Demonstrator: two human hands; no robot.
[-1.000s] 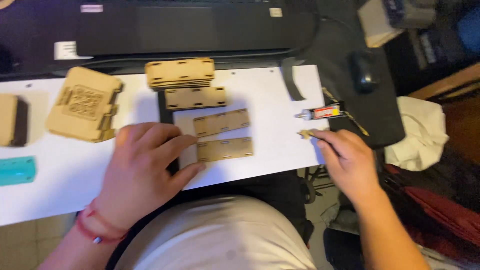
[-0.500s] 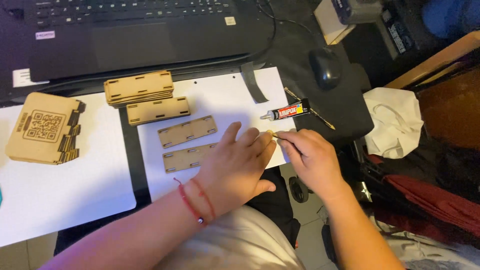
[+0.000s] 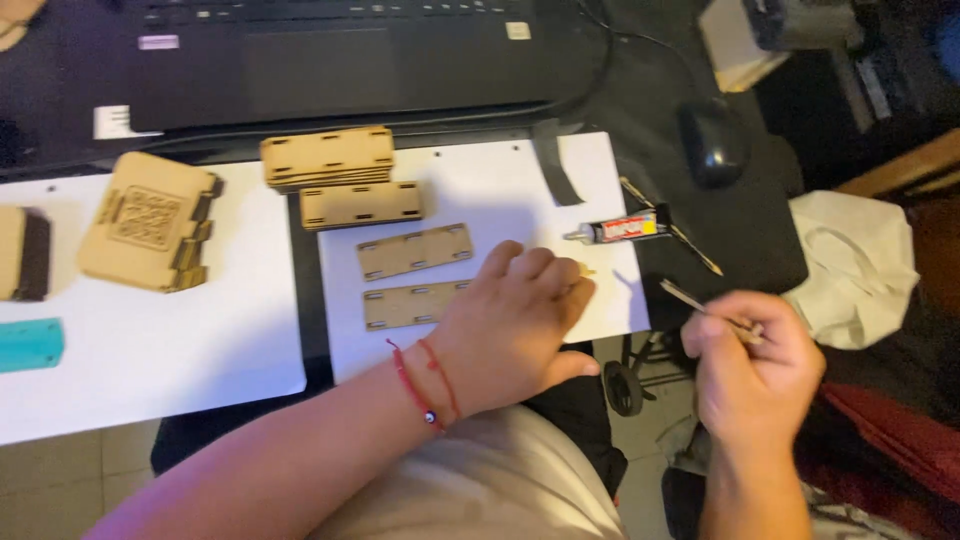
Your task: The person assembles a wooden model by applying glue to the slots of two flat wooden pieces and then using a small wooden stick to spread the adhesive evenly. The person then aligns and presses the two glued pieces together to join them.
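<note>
Grip, right hand [image 3: 755, 375]: clenched around a thin wooden stick [image 3: 705, 309], raised off the desk's right edge.
Grip, left hand [image 3: 520, 320]: fingers flat, pressing a small wooden piece [image 3: 584, 268] onto the white paper sheet [image 3: 480, 180]; grasping nothing that shows.
Beside left hand: two flat notched plywood panels [image 3: 414, 250].
Nearby: small glue tube with red label [image 3: 620, 229], just beyond the fingertips.
Further left: stacked plywood panels [image 3: 328, 157].
</note>
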